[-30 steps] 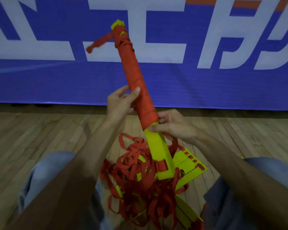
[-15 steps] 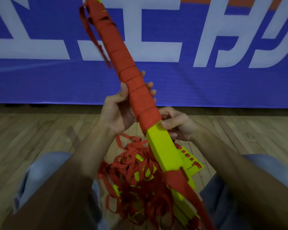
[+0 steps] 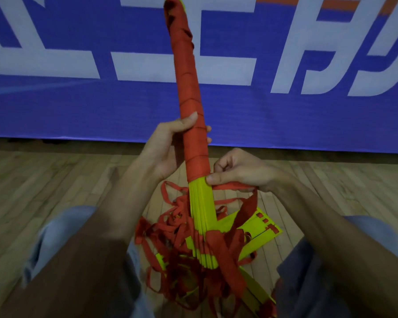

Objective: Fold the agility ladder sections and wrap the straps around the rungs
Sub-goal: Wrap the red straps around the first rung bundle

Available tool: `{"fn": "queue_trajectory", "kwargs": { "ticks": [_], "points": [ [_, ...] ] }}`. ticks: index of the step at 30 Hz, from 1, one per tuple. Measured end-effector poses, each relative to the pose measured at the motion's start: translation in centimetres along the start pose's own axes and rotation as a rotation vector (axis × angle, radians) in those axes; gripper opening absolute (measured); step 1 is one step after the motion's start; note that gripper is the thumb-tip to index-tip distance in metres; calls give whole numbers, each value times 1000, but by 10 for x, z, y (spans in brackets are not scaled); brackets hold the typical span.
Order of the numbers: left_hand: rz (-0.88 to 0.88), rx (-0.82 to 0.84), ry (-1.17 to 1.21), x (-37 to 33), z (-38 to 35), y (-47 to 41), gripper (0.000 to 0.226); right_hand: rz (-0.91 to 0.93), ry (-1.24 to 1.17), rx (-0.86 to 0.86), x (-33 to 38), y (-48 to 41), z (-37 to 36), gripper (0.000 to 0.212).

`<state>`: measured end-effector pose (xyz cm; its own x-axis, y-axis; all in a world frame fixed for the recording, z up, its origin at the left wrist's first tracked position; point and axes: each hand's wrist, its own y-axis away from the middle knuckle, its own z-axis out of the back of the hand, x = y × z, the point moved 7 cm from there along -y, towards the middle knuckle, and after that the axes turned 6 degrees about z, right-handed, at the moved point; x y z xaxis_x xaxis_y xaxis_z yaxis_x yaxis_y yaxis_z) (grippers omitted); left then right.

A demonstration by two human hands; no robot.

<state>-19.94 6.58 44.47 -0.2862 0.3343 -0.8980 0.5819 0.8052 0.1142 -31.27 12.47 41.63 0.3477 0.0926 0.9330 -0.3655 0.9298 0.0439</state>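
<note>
The person sits on the wooden floor in front of a blue banner with big white letters. The stack of yellow rungs is held between the knees, nearly upright, with its top leaning a little to the left. The upper, longer part of the stack is already covered by the red strap, one turn beside the other, and only the lower part shows yellow.

The left hand is closed around the wrapped part, thumb in front and fingers behind. I think this is to steady the stack and to stop the finished turns from sliding. The right hand is just below it, at the edge where the red ends and the yellow begins. Its thumb presses the strap onto the rungs and its curled fingers hold the free length of strap, which runs to the right and then hangs down. This grip seems meant to keep the strap tight, so that the next turn lies close to the last one.

Below, the foot of the stack stands in a loose tangle of straps, and more flat yellow rungs lie on the floor just beside it, on the right. The wrapping of this stack looks more than half done, but much strap is not yet wound. The next turn must pass behind the stack. The risk I see is that the free length catches in the tangle, or goes slack when the hands change.
</note>
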Motion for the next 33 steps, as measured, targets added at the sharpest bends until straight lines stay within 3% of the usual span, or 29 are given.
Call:
{"fn": "queue_trajectory", "kwargs": {
  "ticks": [5, 10, 12, 16, 18, 22, 24, 26, 30, 33],
  "points": [
    [-84, -163, -133, -3, 16, -7, 13, 21, -46, -9, 2, 0, -1, 30],
    [-179, -359, -169, 4, 31, -14, 20, -63, 47, -66, -6, -3, -5, 48],
    [-216, -441, -194, 6, 38, -16, 22, -99, 198, -145, -10, -6, -9, 51],
    [-254, -562, -278, 8, 43, -14, 42, 7, 779, -294, -2, -9, -16, 48],
    [-256, -597, -316, 9, 43, -13, 50, 71, 849, -341, 2, -8, -20, 43],
    [-227, -539, -264, 6, 41, -15, 34, 81, 634, -357, -1, -8, -9, 28],
    [-226, -514, -219, 1, 43, -15, 46, 88, 382, -339, -2, -8, 1, 20],
    [-255, -485, -166, -5, 40, -11, 40, 89, 101, -283, -2, -4, 8, 22],
    [-304, -248, 26, -15, 21, -6, 31, 158, -180, -134, 6, 3, 10, 30],
    [-260, -38, 77, -16, 6, -4, 51, 235, -373, 15, 11, 3, 3, 34]
  ]
}}
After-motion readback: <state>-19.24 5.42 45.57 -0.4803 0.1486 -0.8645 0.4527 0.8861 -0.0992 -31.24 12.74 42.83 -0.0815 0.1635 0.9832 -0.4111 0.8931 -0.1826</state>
